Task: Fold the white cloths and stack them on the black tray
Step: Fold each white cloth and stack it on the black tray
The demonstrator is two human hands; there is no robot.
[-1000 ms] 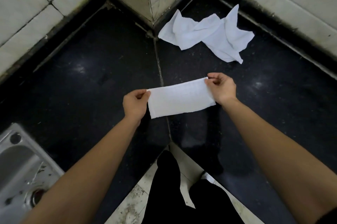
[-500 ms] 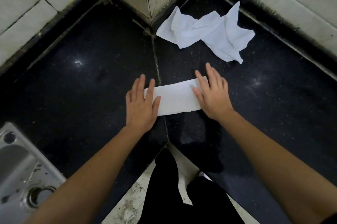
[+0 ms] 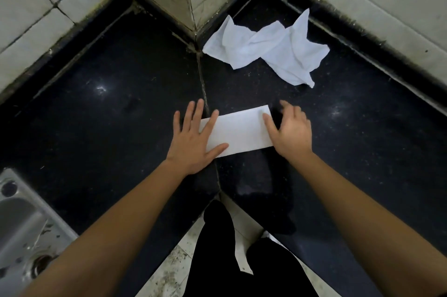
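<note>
Folded cloth (image 3: 238,131) is lying on the black counter (image 3: 108,127), long axis running L-R btwn the hands: left hand (image 3: 193,141) pressing flat on its left end, right hand (image 3: 291,133) touching the right end, fingers loose, gripping nothing.

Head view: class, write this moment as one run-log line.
left hand: flat on left end of folded cloth | right hand: thumb on its right end | crumpled cloth: behind, untouched | tray: not seen
</note>
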